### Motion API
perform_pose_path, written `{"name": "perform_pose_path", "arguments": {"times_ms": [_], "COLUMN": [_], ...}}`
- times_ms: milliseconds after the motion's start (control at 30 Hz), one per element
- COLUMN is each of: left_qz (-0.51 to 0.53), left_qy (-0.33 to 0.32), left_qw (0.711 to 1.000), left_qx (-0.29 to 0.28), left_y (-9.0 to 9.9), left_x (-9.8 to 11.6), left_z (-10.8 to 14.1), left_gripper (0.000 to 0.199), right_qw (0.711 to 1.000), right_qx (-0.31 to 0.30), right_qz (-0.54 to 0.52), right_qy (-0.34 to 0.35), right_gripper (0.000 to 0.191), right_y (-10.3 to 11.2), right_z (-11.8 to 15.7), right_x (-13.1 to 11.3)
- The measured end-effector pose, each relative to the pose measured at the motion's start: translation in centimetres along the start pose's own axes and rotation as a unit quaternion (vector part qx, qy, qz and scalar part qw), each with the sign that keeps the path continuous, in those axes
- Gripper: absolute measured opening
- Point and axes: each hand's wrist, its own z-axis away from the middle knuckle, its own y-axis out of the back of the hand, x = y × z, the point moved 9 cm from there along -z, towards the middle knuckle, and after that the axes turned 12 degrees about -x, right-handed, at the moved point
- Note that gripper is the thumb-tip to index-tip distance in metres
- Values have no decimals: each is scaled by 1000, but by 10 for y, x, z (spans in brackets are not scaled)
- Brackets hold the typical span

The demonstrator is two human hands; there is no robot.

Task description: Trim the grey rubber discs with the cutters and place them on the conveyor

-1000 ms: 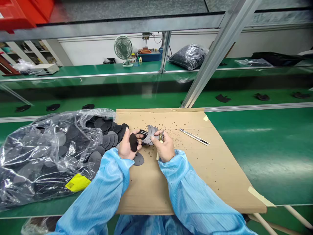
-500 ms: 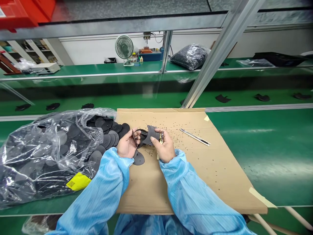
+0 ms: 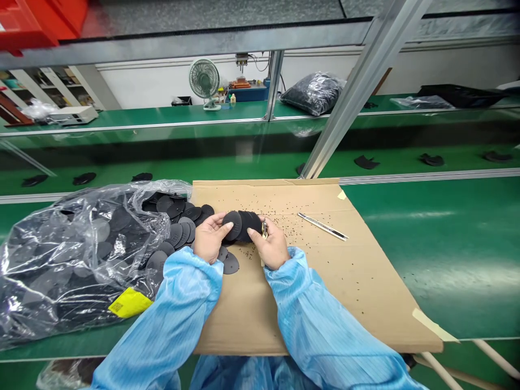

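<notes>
My left hand (image 3: 210, 236) pinches a round black disc (image 3: 232, 226) between thumb and fingers. Against its right side is a black curved piece (image 3: 249, 226), held in my right hand (image 3: 273, 245), whose fingers also hold a small metallic tool (image 3: 264, 228). Both pieces are above the cardboard sheet (image 3: 317, 303). Just below my left hand, a loose dark disc (image 3: 231, 264) lies on the cardboard. Left of my hands, several more black discs (image 3: 176, 234) spill from the open plastic bag (image 3: 81, 265).
A white, pen-like blade tool (image 3: 323, 226) lies on the cardboard, among tiny black scraps. A metal post (image 3: 345, 114) slants up behind the sheet. Black parts (image 3: 366, 162) sit spaced along the green belt (image 3: 244, 165). A green fan (image 3: 204, 81) stands at the back.
My left hand has turned over, and its disc now faces up, flat against the black piece. That piece is now tilted differently in my right hand.
</notes>
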Motion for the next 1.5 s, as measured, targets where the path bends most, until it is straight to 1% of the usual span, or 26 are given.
{"name": "perform_pose_path", "arguments": {"times_ms": [100,167,267,367,467,567,633,667,800,933,1100,1233,1333,1500], "left_qz": [-14,-45,-105,-127,-116,-109,-99,-88,-47,-16,7,22,21,-1], "left_qy": [6,4,-16,-28,11,59,72,72,70,95,91,104,108,85], "left_qw": [1000,999,994,991,992,988,985,986,992,990,989,988,988,991], "left_qx": [-9,-10,-2,-20,-46,-92,-118,-120,-95,-106,-117,-113,-109,-103], "left_y": [-1,0,3,0,-3,-8,-11,-11,-8,-11,-13,-14,-14,-13], "left_x": [-1,-1,2,4,-5,-14,-16,-15,-11,-13,-13,-14,-14,-12], "left_z": [0,1,2,2,1,0,0,0,0,1,2,3,4,4], "left_gripper": [51,50,45,45,47,45,40,38,35,38,39,39,39,37], "right_qw": [1000,1000,999,999,1000,999,999,999,999,999,999,999,999,997], "right_qx": [-2,2,0,-10,-21,-35,-43,-45,-37,-41,-40,-39,-33,-7], "right_qz": [1,9,29,31,17,15,15,14,25,27,22,18,22,66], "right_qy": [-5,-11,-21,-19,-14,-7,-4,-7,-19,-16,-17,-15,-15,-35], "right_gripper": [28,27,26,27,28,27,25,25,23,22,21,22,22,30], "right_y": [-1,0,0,-2,-3,-5,-6,-6,-4,-5,-5,-5,-4,-1], "right_z": [1,1,0,0,0,0,0,0,0,0,0,0,0,1], "right_x": [0,2,3,1,-1,-2,-3,-3,-2,-3,-1,-1,-1,0]}}
